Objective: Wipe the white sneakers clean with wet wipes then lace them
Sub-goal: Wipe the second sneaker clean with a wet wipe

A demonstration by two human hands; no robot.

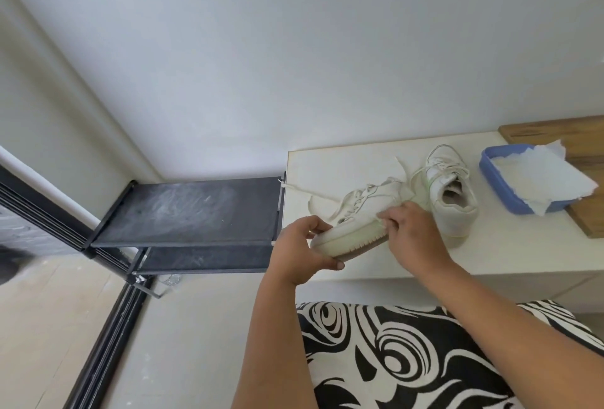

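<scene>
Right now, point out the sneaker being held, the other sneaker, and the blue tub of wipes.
held sneaker (359, 216): head view, on its side panel.
other sneaker (452, 209): head view, on its heel side.
blue tub (500, 188): head view, on its near rim.

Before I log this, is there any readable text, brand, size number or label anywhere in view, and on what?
None can be read.
Held sneaker, in the left hand and right hand: no logo or print visible on its side.
Second sneaker on the table: the inside is too dark and blurred to show any label.
Blue tray with wipes: no lettering visible.
</scene>
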